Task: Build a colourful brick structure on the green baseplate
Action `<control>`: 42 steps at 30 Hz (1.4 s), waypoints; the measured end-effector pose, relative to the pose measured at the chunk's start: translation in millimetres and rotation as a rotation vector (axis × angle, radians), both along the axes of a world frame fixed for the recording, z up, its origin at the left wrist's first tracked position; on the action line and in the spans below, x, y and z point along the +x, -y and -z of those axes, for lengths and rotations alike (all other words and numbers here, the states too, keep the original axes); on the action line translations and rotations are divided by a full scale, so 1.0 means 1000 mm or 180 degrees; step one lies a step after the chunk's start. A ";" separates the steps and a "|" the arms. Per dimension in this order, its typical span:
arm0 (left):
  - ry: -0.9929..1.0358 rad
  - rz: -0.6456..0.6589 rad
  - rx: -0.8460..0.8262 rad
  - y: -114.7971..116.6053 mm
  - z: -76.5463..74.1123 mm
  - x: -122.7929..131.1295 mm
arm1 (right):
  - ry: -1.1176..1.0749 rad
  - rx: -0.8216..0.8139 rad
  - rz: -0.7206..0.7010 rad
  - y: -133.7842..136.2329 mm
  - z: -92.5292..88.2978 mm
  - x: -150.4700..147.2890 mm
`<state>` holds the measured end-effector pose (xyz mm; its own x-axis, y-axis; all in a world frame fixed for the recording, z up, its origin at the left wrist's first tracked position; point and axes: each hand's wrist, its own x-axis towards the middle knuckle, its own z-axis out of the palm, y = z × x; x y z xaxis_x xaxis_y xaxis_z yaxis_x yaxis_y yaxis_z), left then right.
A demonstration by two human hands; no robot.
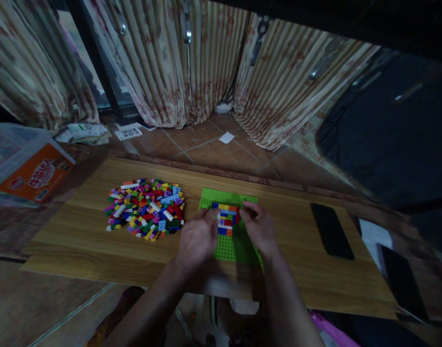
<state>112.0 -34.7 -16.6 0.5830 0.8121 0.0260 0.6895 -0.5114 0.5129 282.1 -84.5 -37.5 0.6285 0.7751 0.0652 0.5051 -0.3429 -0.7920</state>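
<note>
A small block of stacked toy bricks (226, 222) in blue, red, yellow, orange and white stands on a bright green studded baseplate (224, 251). My left hand (197, 237) is closed against the left side of this brick block, its fingertips at the upper left edge. At the right side is my right hand (260, 225), fingers bent and somewhat apart, tips close to a red brick on the block's edge. I cannot make out anything held between them. Left of the baseplate lies a heap of loose toy bricks (149, 207) in many colours.
The wooden tabletop (289, 255) carries a black phone (331, 230) on the right; another dark flat device (401, 277) lies beyond its right end. A clear plastic box (22, 140) with an orange label stands at the left. Striped curtains (163, 62) hang behind the table.
</note>
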 end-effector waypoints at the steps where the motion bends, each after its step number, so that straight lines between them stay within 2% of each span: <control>1: -0.0052 0.0041 0.0046 0.000 0.000 0.001 | -0.0048 -0.0028 -0.0009 0.000 0.001 0.000; 6: -0.0203 0.0069 0.0247 0.000 0.003 0.005 | -0.0149 -0.0019 -0.0053 -0.003 0.008 -0.004; 16: -0.0475 0.0074 0.0391 0.000 0.004 0.007 | -0.0591 0.0102 0.0152 -0.012 0.010 -0.007; 29: -0.0753 -0.0032 0.0171 0.004 -0.002 0.016 | -0.0582 0.0096 0.0211 -0.013 0.009 -0.010; 37: -0.0413 -0.0049 0.0045 0.002 0.005 0.013 | -0.0546 0.0111 0.0163 -0.013 0.010 -0.011; 42: 0.0495 -0.0216 -0.0307 -0.005 0.005 0.002 | -0.0314 -0.0001 0.0160 -0.006 -0.001 -0.007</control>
